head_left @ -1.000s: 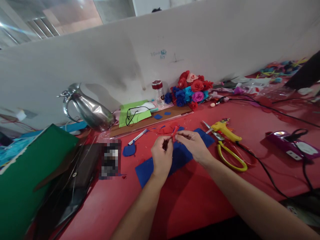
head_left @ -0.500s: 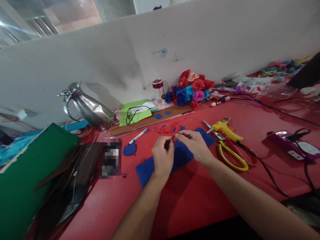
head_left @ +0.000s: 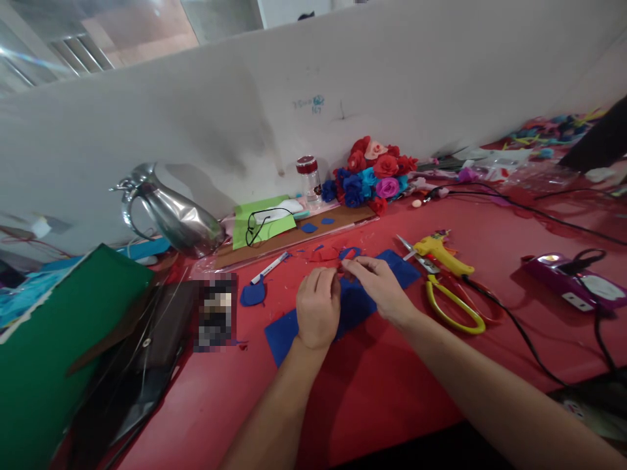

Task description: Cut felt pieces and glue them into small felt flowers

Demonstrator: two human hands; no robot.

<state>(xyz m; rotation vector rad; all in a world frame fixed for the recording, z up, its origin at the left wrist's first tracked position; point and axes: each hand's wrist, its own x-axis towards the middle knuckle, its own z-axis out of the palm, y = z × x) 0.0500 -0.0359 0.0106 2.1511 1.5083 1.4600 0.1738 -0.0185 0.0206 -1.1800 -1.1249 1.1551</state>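
My left hand (head_left: 317, 310) and my right hand (head_left: 378, 286) meet fingertip to fingertip, both pinched closed, above a blue sheet (head_left: 357, 301). Between the fingertips is a small red strip (head_left: 349, 255), mostly hidden by the fingers. The sheet looks like felt or thick paper and lies at a slant on the red table. Just beyond the fingers are red and blue scraps (head_left: 326, 253). A cut blue petal-shaped piece (head_left: 253, 293) lies left of my left hand, by a white marker (head_left: 269, 268).
Yellow-handled scissors (head_left: 453, 305) and a yellow glue gun (head_left: 443, 254) lie to the right, with a cord trailing. A purple power strip (head_left: 573, 281) sits farther right. Behind stand a metal jug (head_left: 179, 215), a glass jar (head_left: 309, 183) and artificial roses (head_left: 375, 173).
My left hand has rolled over slightly, its fingers closing in so the gap in them no longer shows. Less of the red strip is visible. The right hand stays nearly in place.
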